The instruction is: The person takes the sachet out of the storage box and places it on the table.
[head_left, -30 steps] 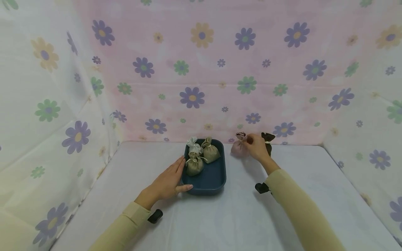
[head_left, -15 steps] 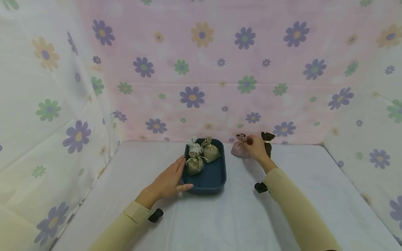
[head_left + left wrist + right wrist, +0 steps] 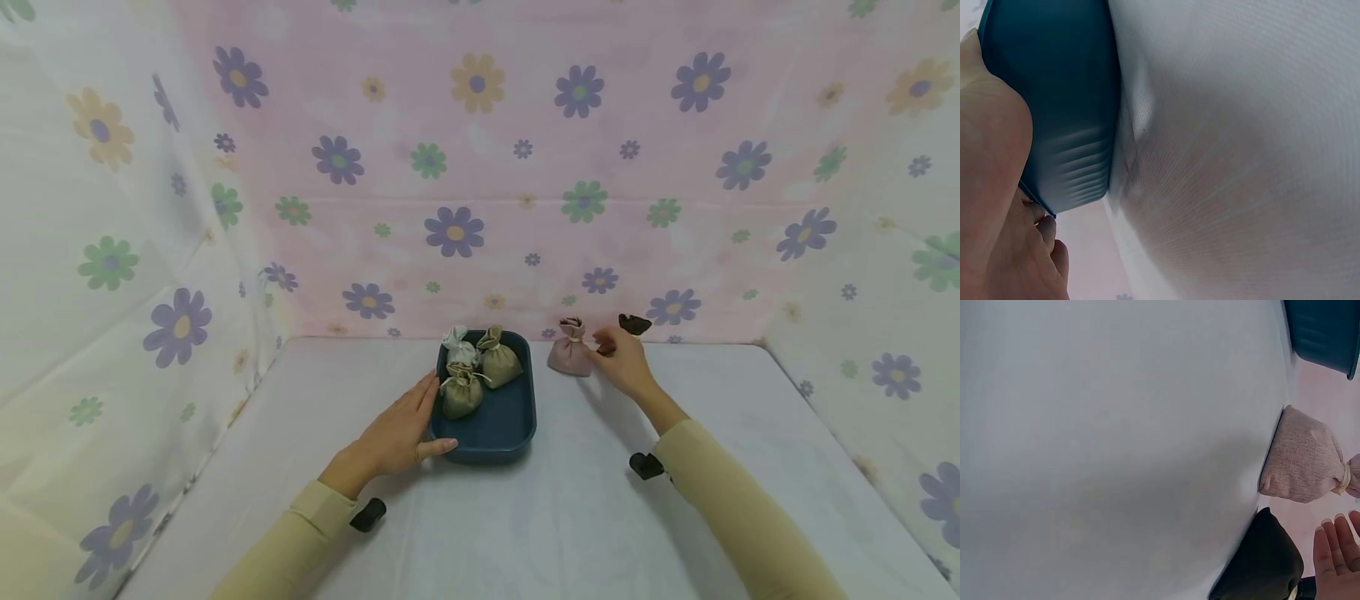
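A pink drawstring pouch stands upright on the table, right of a dark blue tray. My right hand is just to its right, fingers loosely extended and apart from its tied neck. Behind this hand is a dark brown pouch, partly hidden in the head view. My left hand rests along the tray's left side, fingers fairly straight against the outer wall and thumb at the near left corner. At the tray's back and left are a white pouch, a tan pouch and an olive pouch.
A white cloth covers the table. Flower-printed curtains hang along the back and both sides. The pink and brown pouches stand near the table's back edge.
My right hand has let go of the pink pouch's neck and shifted right, across the brown pouch. The pink pouch stays standing in place. My left hand and the tray stay put.
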Motion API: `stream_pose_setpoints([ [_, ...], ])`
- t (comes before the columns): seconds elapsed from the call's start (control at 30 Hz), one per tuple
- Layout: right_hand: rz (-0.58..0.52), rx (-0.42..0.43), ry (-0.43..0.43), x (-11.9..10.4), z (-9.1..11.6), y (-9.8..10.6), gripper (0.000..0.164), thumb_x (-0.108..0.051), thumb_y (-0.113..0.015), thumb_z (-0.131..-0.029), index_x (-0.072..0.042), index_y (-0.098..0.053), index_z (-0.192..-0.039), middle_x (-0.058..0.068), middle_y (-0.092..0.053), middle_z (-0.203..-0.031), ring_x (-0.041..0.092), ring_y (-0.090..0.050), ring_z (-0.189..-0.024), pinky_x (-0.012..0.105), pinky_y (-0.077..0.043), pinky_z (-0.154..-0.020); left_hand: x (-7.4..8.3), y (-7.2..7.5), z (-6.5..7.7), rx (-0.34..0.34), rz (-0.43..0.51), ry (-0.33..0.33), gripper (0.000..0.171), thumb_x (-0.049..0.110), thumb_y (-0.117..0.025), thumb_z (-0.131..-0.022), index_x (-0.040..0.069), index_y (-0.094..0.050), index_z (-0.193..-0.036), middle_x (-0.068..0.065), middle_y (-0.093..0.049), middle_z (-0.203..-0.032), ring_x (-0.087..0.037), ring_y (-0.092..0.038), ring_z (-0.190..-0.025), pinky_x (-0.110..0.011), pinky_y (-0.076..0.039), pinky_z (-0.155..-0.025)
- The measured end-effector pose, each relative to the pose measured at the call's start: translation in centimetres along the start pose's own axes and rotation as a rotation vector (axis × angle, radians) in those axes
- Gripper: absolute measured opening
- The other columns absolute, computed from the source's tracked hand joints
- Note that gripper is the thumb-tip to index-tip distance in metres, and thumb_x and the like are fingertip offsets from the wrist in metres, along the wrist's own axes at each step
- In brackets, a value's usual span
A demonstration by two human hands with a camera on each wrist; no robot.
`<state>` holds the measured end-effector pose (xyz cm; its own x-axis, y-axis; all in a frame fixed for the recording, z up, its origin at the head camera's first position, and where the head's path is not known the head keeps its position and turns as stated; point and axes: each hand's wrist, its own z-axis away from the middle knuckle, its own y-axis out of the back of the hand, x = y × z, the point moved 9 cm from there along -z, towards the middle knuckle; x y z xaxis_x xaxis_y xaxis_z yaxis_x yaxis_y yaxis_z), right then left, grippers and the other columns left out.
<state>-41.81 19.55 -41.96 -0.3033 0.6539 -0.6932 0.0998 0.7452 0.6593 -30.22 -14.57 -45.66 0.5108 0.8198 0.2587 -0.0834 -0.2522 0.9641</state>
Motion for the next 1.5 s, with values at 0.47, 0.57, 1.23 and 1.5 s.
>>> stream_pose_setpoints([
  [0.47, -0.043, -0.052, 0.108, -2.9, 2.7, 0.0, 0.039, -0.002, -0.07, -0.094, 0.013, -0.058, -0.128, 0.031, -0.061, -0.119, 0.046, -0.062, -0.109, 0.057, -0.053, -0.096, 0.0, -0.2, 0.2, 0.009, 0.005, -0.004, 0.108, 0.066, -0.056, -0.097, -0.005, -0.008, -0.162, -0.022, -0.004, -0.17, -0.037, -0.016, -0.156, -0.053, -0.024, -0.123],
  [0.57, -0.026, -0.072, 0.119, -3.9, 3.3, -0.3, 0.039, -0.006, -0.07, -0.095, 0.01, -0.058, -0.129, 0.029, -0.06, -0.123, 0.045, -0.061, -0.112, 0.057, -0.052, -0.098, 0.0, -0.1, 0.2, 0.013, 0.01, -0.005, 0.108, 0.067, -0.055, -0.097, -0.005, -0.007, -0.162, -0.022, -0.004, -0.17, -0.037, -0.016, -0.156, -0.053, -0.024, -0.123],
  [1.23, -0.094, -0.194, 0.251, -8.9, 5.0, -4.5, 0.042, -0.013, -0.079, -0.091, 0.002, -0.063, -0.127, 0.019, -0.063, -0.123, 0.035, -0.063, -0.11, 0.05, -0.055, -0.095, 0.2, 0.0, 0.1, 0.015, 0.019, -0.012, 0.108, 0.066, -0.056, -0.097, -0.005, -0.008, -0.162, -0.022, -0.005, -0.17, -0.037, -0.016, -0.156, -0.053, -0.024, -0.122],
  [1.5, -0.144, -0.244, 0.26, -10.2, 5.1, -6.6, 0.044, -0.013, -0.078, -0.092, 0.004, -0.061, -0.13, 0.024, -0.062, -0.125, 0.039, -0.061, -0.114, 0.053, -0.054, -0.097, 0.2, 0.2, -0.1, 0.017, 0.025, -0.014, 0.107, 0.064, -0.057, -0.097, -0.005, -0.007, -0.162, -0.022, -0.005, -0.17, -0.037, -0.016, -0.156, -0.053, -0.024, -0.123],
])
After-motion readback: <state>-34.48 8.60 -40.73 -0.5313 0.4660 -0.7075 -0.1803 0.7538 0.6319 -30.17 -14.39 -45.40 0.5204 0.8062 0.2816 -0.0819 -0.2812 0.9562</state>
